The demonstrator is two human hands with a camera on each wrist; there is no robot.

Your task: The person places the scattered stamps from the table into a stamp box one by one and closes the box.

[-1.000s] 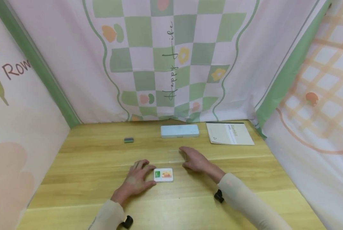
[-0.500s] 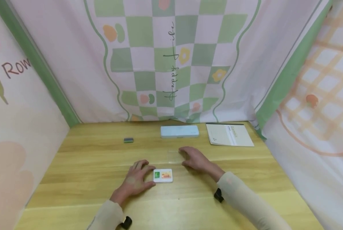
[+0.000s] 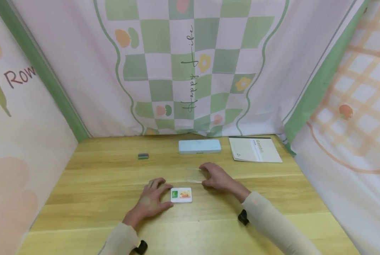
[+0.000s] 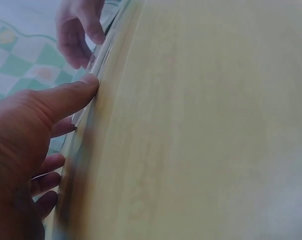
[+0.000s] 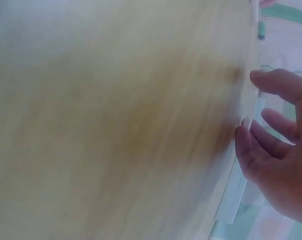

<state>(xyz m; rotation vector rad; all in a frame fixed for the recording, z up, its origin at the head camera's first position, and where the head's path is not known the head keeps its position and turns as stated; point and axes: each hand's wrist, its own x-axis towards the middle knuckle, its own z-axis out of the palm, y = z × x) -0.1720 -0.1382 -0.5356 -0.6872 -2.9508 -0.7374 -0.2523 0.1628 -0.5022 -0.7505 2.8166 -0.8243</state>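
A white stack of cards (image 3: 181, 195) with rounded corners lies on the wooden table, its top face showing a green square and an orange picture. My left hand (image 3: 151, 198) holds it at its left end, thumb at the near corner and index finger at the far corner. Just beyond the stack, slightly to the right, is a clear plastic box or lid (image 3: 194, 175), hard to make out against the wood. My right hand (image 3: 218, 177) grips its right end between thumb and fingers. In the left wrist view the left thumb (image 4: 73, 97) meets the stack's edge.
At the back of the table (image 3: 107, 205) stands a pale blue pencil case (image 3: 199, 146). Right of it lies a cream notebook (image 3: 255, 149), and to the left a small dark-and-green block (image 3: 143, 156). Patterned curtains (image 3: 190, 71) close off the back and both sides.
The clear plastic piece has tipped slightly in my right hand, and its near edge now shows as a brighter line. The left hand and the card stack have stayed in place.
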